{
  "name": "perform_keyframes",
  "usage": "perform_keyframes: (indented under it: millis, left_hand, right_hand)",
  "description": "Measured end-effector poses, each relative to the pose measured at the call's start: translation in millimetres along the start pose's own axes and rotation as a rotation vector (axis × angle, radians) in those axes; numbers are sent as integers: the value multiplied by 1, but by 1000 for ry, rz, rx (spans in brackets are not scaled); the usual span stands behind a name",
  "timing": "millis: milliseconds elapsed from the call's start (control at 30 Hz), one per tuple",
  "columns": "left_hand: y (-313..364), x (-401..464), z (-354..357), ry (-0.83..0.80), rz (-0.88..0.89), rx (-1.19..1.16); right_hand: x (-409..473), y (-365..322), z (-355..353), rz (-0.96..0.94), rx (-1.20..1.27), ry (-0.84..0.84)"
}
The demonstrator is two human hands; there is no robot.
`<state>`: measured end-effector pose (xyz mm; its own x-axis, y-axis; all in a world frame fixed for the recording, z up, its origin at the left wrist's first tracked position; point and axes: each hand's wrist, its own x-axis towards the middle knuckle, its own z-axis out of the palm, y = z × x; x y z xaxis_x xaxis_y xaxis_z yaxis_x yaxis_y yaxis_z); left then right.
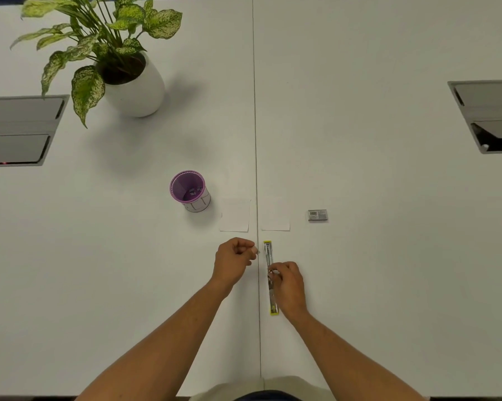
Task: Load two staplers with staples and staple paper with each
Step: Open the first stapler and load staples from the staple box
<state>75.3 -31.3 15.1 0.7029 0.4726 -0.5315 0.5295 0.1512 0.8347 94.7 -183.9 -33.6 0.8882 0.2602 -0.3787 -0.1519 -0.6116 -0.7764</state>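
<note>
A yellow stapler (268,251) lies swung fully open and flat on the white table, its metal channel facing up. My right hand (289,285) rests over its middle, fingertips pinching at the channel. My left hand (234,260) hovers just left of the stapler's far end, fingers curled, pinching something small and pale that may be a strip of staples. Two small white paper sheets (235,214) (276,214) lie side by side beyond the hands. A grey staple box (318,215) sits to their right.
A purple cup (189,190) with small items inside stands left of the papers. A potted plant (134,82) is at the far left. Recessed cable hatches (18,130) (490,115) sit at both sides. A seam (255,140) runs down the table's middle.
</note>
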Motion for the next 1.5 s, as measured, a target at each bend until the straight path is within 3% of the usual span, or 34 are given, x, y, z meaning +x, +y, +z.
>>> perform_keyframes:
  millis: [167, 367, 767, 1500]
  left_hand:
    - [-1, -5, -1, -1, 2, 5]
    - [4, -11, 3, -16, 25, 35]
    - [16, -19, 7, -15, 103, 187]
    - [34, -26, 13, 3, 189, 336]
  right_hand:
    - [-9, -7, -4, -33, 73, -27]
    - [-18, -21, -16, 110, 318, -136]
    - [-29, -39, -29, -102, 161, -74]
    - [-36, -49, -33, -107, 196, -54]
